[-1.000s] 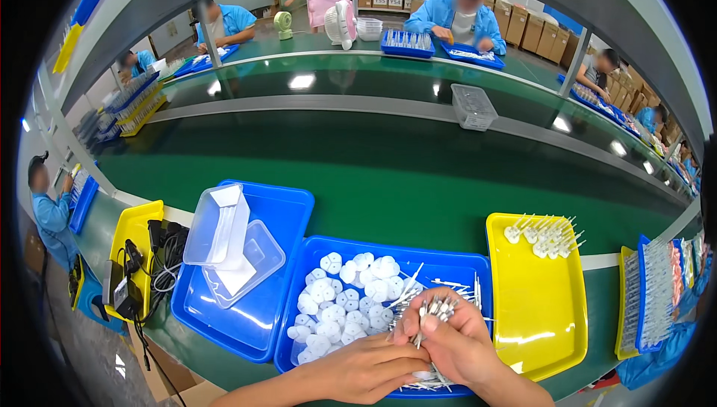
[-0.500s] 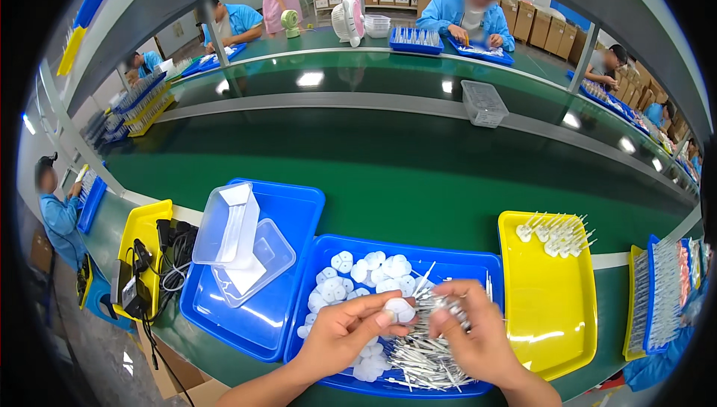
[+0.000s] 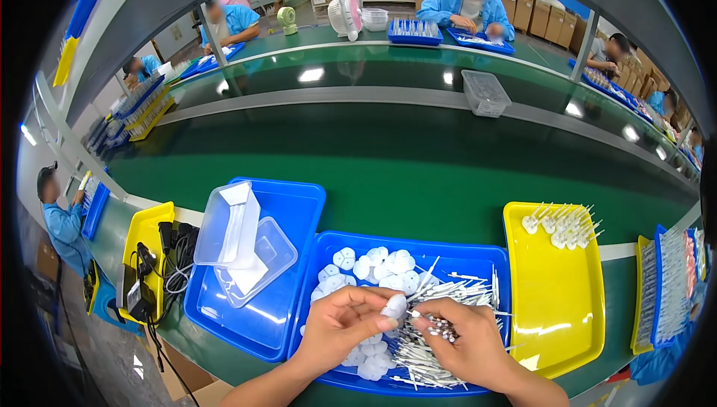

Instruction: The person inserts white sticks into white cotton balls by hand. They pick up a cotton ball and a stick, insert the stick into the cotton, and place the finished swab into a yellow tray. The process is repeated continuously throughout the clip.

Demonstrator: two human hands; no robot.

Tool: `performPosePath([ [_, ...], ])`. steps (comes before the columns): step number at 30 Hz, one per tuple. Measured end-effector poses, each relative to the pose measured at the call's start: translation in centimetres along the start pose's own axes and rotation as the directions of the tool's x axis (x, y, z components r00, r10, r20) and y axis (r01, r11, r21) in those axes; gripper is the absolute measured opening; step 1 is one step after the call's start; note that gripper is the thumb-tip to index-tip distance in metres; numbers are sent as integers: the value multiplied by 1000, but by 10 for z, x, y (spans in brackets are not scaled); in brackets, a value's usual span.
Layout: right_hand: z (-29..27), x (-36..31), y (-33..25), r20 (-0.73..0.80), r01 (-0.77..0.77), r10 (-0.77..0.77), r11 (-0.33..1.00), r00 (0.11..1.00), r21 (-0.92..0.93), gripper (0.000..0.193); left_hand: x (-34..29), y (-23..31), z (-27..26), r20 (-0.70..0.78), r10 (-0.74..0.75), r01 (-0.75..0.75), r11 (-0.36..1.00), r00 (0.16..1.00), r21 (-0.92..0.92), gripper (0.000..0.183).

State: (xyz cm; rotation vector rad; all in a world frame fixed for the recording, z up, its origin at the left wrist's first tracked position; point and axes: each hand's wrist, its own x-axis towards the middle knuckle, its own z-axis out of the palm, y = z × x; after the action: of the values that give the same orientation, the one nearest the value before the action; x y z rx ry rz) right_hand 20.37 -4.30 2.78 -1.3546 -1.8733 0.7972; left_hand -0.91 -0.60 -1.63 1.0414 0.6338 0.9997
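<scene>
Between the thumb and fingers of my left hand (image 3: 336, 330) is a white petal-shaped plastic piece (image 3: 394, 305), now turned partly edge-on. My right hand (image 3: 472, 341) is closed around a small bundle of thin white sticks (image 3: 441, 328); the thumb and index fingertips pinch a stick end close to the petal piece. Whether the two touch, I cannot tell. Both hands are above a blue tray (image 3: 489, 252). Inside it, petal-shaped pieces (image 3: 392, 263) are heaped at the left, and loose white sticks (image 3: 422, 366) cover the middle and right.
A yellow tray (image 3: 556, 299) on the right carries several petal pieces with sticks (image 3: 569, 229) at its far end. Leftward, another blue tray (image 3: 258, 325) holds clear plastic boxes (image 3: 233, 231). Beyond it lie black cables and adapters (image 3: 142, 295). Co-workers sit across the green bench (image 3: 358, 160).
My right hand has come down and closer to my left, with its fingers now gathered on the stick bundle. The petal piece in my left hand has tilted more upright.
</scene>
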Motion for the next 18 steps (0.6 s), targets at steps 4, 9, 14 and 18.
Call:
performPosePath([
  [4,-1,0,2,15,30,-30,999,999,12,29,1,0,0,34,101,-102,993,994,51,24],
  [9,-4,1,1,50,12,-14,999,999,44,25,2,-6,0,108,193,-206,971,975,121,29],
  [14,-3,2,5,69,0,-3,999,998,43,19,3,-7,0,134,189,-204,973,973,109,30],
  [18,-4,2,8,94,3,-14,992,996,123,16,2,-4,-1,149,172,-183,981,974,65,29],
])
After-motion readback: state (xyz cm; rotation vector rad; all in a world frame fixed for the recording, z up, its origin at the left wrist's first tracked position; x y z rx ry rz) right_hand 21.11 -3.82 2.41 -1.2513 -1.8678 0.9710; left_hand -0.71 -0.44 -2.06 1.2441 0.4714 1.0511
